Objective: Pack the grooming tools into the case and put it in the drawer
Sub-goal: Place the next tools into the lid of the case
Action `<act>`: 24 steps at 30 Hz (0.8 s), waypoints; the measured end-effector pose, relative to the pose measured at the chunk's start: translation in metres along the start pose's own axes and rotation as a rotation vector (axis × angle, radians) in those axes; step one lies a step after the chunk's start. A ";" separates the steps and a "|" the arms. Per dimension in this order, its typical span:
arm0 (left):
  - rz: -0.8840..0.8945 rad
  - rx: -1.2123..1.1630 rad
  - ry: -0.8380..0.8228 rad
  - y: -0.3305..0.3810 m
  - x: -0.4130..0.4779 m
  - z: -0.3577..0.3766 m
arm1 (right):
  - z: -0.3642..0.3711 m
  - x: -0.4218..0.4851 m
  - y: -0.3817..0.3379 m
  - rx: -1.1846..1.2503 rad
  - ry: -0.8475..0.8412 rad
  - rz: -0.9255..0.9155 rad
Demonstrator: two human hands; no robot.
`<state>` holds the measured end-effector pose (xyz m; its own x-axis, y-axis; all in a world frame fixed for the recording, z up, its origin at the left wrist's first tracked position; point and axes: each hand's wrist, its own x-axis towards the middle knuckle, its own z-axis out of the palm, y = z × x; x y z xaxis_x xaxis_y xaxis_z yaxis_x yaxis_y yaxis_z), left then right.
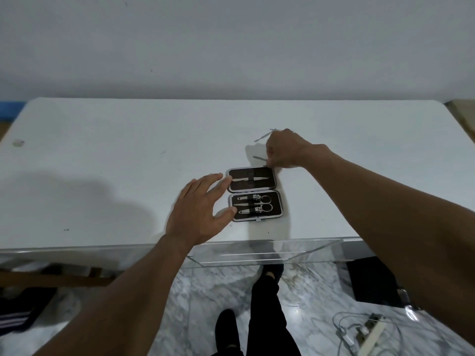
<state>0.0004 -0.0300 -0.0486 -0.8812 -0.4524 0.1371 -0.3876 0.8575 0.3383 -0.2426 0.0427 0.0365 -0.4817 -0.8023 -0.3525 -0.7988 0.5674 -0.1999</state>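
A small dark grooming case (276, 201) lies open flat on the white table (115, 155). Its far half holds one slim metal tool; its near half holds clippers and scissors under straps. My left hand (200, 214) hovers with fingers spread at the case's left edge, fingertips touching its rim. My right hand (285, 150) is just behind the case's far right corner, fingers pinched on a thin metal tool (258, 158) that lies on the table. Another slim metal tool (262, 137) lies farther back, partly hidden by that hand.
A clear acrylic drawer (264, 253) stands pulled out from the table's front edge, below the case. Under it are a marble floor, my legs, a power strip with cables (365, 332) at the right and a dark mat (372, 283).
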 end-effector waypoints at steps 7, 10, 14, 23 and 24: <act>-0.006 0.000 0.000 0.000 0.000 0.001 | -0.006 -0.028 0.010 0.407 -0.038 -0.018; -0.006 -0.002 0.006 0.000 0.001 0.001 | -0.002 -0.038 0.013 0.438 -0.095 -0.067; -0.006 0.003 0.002 -0.001 0.001 0.002 | 0.010 -0.047 0.014 0.381 -0.087 -0.075; -0.005 -0.002 0.016 0.000 0.001 0.001 | 0.015 -0.055 0.013 0.228 0.007 -0.098; -0.004 -0.002 0.017 0.000 0.001 0.001 | 0.016 -0.055 0.014 0.204 0.017 -0.103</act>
<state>-0.0004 -0.0301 -0.0498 -0.8750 -0.4598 0.1514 -0.3904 0.8552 0.3409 -0.2212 0.0978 0.0387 -0.4090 -0.8599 -0.3054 -0.7553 0.5068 -0.4157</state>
